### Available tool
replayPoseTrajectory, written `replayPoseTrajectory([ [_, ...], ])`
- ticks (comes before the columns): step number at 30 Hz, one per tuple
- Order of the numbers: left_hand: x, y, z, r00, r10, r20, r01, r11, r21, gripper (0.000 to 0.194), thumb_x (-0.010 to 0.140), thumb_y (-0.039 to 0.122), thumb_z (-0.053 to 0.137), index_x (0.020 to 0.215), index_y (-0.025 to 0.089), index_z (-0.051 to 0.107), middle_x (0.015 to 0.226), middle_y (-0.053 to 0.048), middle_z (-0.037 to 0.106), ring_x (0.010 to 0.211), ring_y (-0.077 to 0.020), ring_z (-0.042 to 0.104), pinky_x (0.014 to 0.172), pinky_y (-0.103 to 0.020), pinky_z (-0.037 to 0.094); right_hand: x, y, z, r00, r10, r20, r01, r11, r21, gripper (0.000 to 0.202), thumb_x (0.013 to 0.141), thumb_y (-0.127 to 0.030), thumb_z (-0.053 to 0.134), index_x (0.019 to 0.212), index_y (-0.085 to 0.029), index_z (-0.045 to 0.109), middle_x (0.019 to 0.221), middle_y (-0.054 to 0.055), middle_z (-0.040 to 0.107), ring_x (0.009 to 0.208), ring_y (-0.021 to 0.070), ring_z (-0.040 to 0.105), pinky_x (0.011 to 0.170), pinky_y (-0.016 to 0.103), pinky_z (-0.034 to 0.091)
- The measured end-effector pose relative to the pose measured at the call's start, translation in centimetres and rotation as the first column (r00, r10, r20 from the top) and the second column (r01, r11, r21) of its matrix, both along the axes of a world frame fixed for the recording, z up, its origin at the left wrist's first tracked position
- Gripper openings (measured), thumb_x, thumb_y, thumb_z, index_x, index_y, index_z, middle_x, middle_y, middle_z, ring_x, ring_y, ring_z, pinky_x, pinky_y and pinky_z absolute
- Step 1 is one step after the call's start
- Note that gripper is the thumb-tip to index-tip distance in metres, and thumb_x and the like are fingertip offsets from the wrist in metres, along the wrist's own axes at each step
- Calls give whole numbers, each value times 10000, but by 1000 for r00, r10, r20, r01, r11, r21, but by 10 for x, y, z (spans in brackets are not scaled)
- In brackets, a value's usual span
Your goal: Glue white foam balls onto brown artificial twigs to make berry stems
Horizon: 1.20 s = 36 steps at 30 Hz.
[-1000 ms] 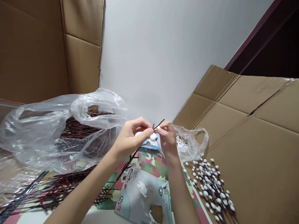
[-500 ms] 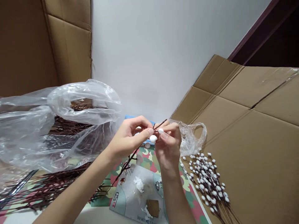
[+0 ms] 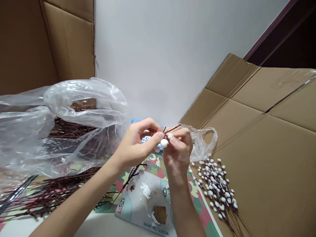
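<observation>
Brown twig [image 3: 173, 128]: held between both hands, above the camouflage-patterned mat [image 3: 197, 196].
Left hand [image 3: 142, 141]: thumb and forefinger clamped on the twig.
Right hand [image 3: 179, 148]: thumb and fingers pinched together on a small white bud [image 3: 170, 135].
Printed card [image 3: 138, 209]: flat on the mat, marked with white residue.
White-budded bundle [image 3: 218, 187]: right of the mat.
Clear bag [image 3: 105, 113]: at left, dark stems inside.

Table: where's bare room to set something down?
White strip at the near edge, between left forearm and printed sheet. Narrow mat patch between right forearm and white-budded stems. Crowded left: bare twigs, plastic bag.
</observation>
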<state>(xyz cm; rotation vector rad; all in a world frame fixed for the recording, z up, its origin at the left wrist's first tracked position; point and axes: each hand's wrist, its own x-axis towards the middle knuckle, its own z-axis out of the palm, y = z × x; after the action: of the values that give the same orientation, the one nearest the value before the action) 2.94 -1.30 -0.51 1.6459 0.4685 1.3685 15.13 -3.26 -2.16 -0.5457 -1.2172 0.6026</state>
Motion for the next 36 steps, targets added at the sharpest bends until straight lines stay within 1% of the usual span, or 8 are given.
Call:
replayPoseTrajectory([
  [8,3,-3,-3,1000,12,-21,-12,1000,-7,115,832,199,594,722,168,591,686,17,592,621,-96,513,552,-216,379,-4,-1,-3,983,-180,38,180,984,2,142,768,-157,520,656,-242,505,669,-34,462,641,123,476,627,280,425],
  [18,3,-1,0,1000,6,-28,-6,1000,-9,107,844,233,597,763,170,624,748,-5,623,696,-123,554,652,-244,435,4,-1,0,983,-164,87,161,986,41,125,788,-154,568,696,-240,574,686,-41,513,667,116,514,620,264,418],
  [22,-10,3,2,989,84,124,-81,996,-29,107,858,269,599,852,194,675,876,-27,643,851,-146,561,779,-247,441,11,-7,10,960,-260,104,252,964,81,98,778,-166,575,720,-244,590,721,-38,546,704,121,539,645,271,425],
  [24,-20,2,2,969,2,248,35,989,-144,170,864,319,575,845,203,698,886,-34,634,864,-149,554,790,-245,442,15,-9,15,949,-297,101,289,953,88,90,768,-168,586,717,-242,595,718,-35,545,709,123,539,655,277,421],
  [27,-33,-10,1,908,-182,376,319,883,-344,281,862,395,526,830,195,722,828,-53,604,769,-156,541,724,-269,461,23,-11,23,951,-290,109,280,955,95,70,749,-175,610,717,-238,606,712,-32,562,699,126,539,656,285,411],
  [30,-42,-30,-6,840,-268,472,494,738,-460,350,850,441,507,774,175,721,731,-58,547,678,-156,505,648,-285,450,26,-14,28,962,-254,102,242,963,121,67,723,-169,631,702,-233,623,679,-33,574,676,129,544,645,288,405],
  [33,-45,-48,-16,798,-282,533,566,653,-503,375,842,470,500,714,177,695,674,-50,504,644,-158,478,621,-293,431,23,-22,28,968,-220,119,205,971,126,84,709,-157,639,686,-238,639,654,-34,587,657,128,546,616,282,397],
  [36,-47,-63,-27,811,-263,523,545,663,-512,372,821,489,533,662,174,653,649,-39,478,629,-155,455,638,-297,422,21,-33,25,967,-196,161,179,977,112,95,716,-153,633,685,-243,640,654,-32,596,641,129,542,604,283,400],
])
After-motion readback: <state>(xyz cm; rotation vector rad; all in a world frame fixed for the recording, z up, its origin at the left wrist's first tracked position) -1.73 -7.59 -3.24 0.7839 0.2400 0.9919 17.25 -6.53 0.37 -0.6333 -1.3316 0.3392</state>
